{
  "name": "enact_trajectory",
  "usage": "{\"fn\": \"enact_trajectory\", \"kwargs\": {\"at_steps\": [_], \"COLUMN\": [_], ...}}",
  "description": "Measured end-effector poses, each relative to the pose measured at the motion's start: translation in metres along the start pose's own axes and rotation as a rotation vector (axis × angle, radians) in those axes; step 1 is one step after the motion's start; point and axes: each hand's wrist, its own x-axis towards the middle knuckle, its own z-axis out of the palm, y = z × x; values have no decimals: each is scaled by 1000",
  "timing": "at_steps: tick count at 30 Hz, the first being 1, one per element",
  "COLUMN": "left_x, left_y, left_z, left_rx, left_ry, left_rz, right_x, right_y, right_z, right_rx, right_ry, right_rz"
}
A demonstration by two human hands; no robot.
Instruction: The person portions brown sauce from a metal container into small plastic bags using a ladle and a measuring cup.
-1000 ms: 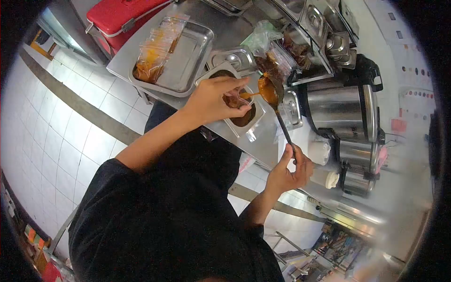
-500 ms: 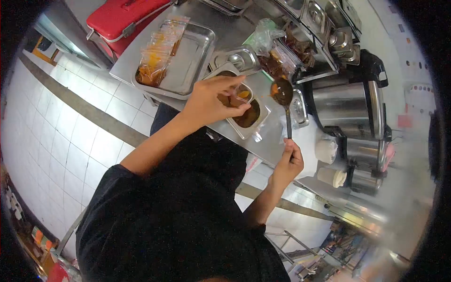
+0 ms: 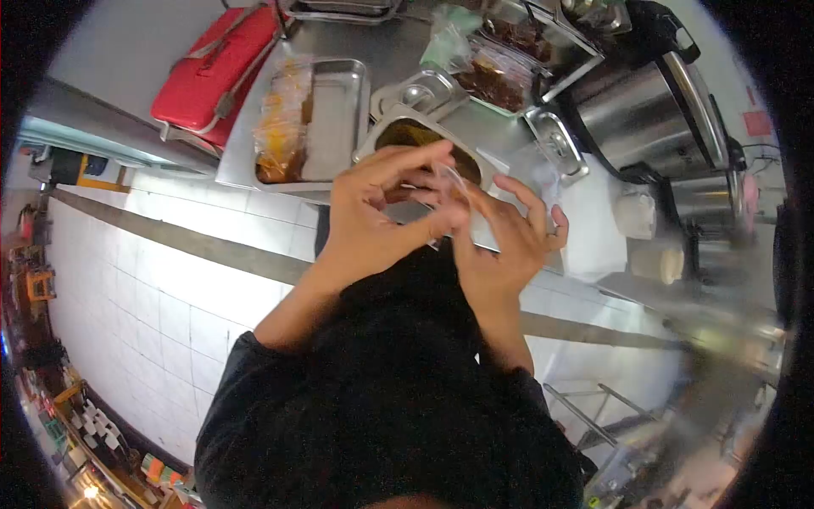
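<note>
My left hand (image 3: pixel 373 212) pinches a small clear plastic bag (image 3: pixel 452 176) by its upper edge. My right hand (image 3: pixel 507 222) meets it from the other side, thumb and index finger closed at the bag's opening and its other fingers raised. Most of the bag is hidden by the fingers, so its contents do not show well. Just beyond the hands is a metal food container (image 3: pixel 398 114) with dark, oily-looking sauce (image 3: pixel 415 134) inside; the hands cover its near part.
At the left, a metal tray (image 3: pixel 335 127) holds a row of filled plastic bags (image 3: pixel 284 127) along one side. A red cooler box (image 3: pixel 216 76) stands behind it. A metal lid (image 3: pixel 428 92), a bin of dark packed food (image 3: pixel 496 78) and a large steel pot (image 3: pixel 644 114) sit to the right.
The ladle of sauce that my right hand held is out of its grip and I no longer see it. My right hand has moved left and up to the bag. The view has turned slightly.
</note>
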Motion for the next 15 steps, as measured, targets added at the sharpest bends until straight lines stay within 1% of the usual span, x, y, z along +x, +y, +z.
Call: {"fn": "enact_trajectory", "kwargs": {"at_steps": [1, 2, 3, 4, 5, 6, 7, 8, 9, 10, 11, 13, 15], "left_x": [2, 5, 5, 5, 2, 0, -2, -4, -6, -7, -7, -7, -8], "left_y": [0, 0, -3, -12, -15, -17, -19, -20, -20, -21, -20, -18, -19], "left_z": [-8, -19, -29, -37, -39, -40, -38, -36, -33, -30, -30, -31, -28], "left_rx": [21, 88, 151, 95, 105, 68, 26, 20, 11, 1, -9, 94, 72], "left_ry": [0, -77, -149, -229, -226, -217, -209, -217, -200, -184, -198, -274, -263], "left_rz": [9, -78, -170, -150, -150, -148, -149, -155, -118, -82, -89, -124, -117], "right_x": [2, 3, 2, 1, 0, 1, -2, -6, -9, -6, -9, -15, -13], "right_y": [2, 4, 7, 10, 14, 14, 17, 21, 25, 20, 23, 32, 31], "right_z": [2, 2, 2, 1, 0, -6, -7, -6, -7, -12, -11, -7, -12], "right_rx": [89, 109, 221, 329, 432, 474, 471, 538, 601, 612, 601, 535, 498], "right_ry": [-24, -22, -64, -106, -145, -221, -222, -249, -274, -284, -279, -231, -209], "right_rz": [8, 5, 36, 66, 98, 75, 82, 83, 87, 123, 135, 103, 85]}}
